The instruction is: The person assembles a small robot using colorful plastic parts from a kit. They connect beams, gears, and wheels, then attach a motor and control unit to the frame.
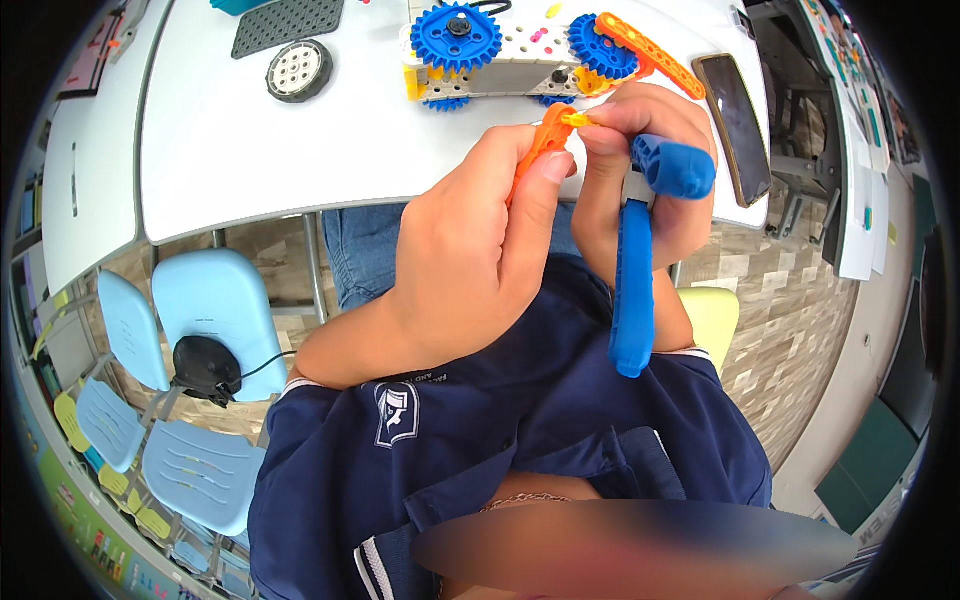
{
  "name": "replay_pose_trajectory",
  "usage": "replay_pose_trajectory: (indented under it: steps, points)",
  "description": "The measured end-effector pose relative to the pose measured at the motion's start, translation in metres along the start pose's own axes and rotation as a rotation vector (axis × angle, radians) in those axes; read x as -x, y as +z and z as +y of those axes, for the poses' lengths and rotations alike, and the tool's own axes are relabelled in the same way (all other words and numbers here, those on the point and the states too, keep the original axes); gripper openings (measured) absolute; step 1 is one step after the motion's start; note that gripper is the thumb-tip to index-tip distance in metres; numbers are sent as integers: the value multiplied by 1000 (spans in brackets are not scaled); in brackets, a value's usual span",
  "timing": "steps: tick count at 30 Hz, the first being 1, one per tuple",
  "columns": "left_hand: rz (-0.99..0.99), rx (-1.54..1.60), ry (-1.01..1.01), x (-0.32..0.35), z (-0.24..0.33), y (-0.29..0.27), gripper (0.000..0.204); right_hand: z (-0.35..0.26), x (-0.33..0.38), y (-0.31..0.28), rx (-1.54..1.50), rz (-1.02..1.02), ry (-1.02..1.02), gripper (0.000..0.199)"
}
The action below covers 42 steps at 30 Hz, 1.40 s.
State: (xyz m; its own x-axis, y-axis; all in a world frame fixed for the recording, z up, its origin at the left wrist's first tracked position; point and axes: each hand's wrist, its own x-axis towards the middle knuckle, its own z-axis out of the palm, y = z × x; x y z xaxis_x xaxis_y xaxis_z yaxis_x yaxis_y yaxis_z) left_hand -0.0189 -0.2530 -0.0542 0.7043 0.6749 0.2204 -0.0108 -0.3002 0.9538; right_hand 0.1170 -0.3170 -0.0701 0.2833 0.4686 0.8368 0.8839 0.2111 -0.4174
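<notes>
Pinched between the thumb and fingers of my left hand [465, 235] is an orange building beam [548, 138]. At the beam's upper end sits a small yellow peg [574, 120], which the fingertips of my right hand [660, 115] grip. A blue plastic tool [632, 290] with two arms and a pale grey joint hangs in my right hand too. Just beyond my hands stands a grey-white model frame with blue gear wheels [456, 38] and another orange beam [655, 58] at its right end.
On the white table [230, 150] lie a phone [733, 130] at the right, a round wheel with a white hub [299, 71], and a dark perforated plate [287, 27]. Light blue chairs [212, 300] stand to the left, one holding a black bag [206, 368].
</notes>
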Motion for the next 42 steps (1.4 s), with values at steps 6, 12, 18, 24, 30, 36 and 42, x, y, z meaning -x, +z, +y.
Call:
replay_pose_trajectory:
  steps: [6,12,18,24,30,36,42]
  points:
    - [83,-67,168,-2,-1,7,14,-2,-2,4,18,43,-4,26]
    - [-85,173,0,-4,-1,1,15,-8,-19,-25,-52,-98,108,20]
    - [-269,300,-188,-1,-12,-1,24,53,-83,-65,-98,85,497,18]
    - [-347,364,-269,-5,-24,-3,29,165,-116,-38,249,-253,614,24]
    - [-409,459,-361,-8,-26,-14,31,228,-131,-18,347,-268,489,28]
    - [-366,489,-327,-8,-34,-16,36,213,-146,-21,301,-341,666,22]
    - [-410,608,-316,-8,-40,-18,42,154,-119,-26,-17,-791,432,22]
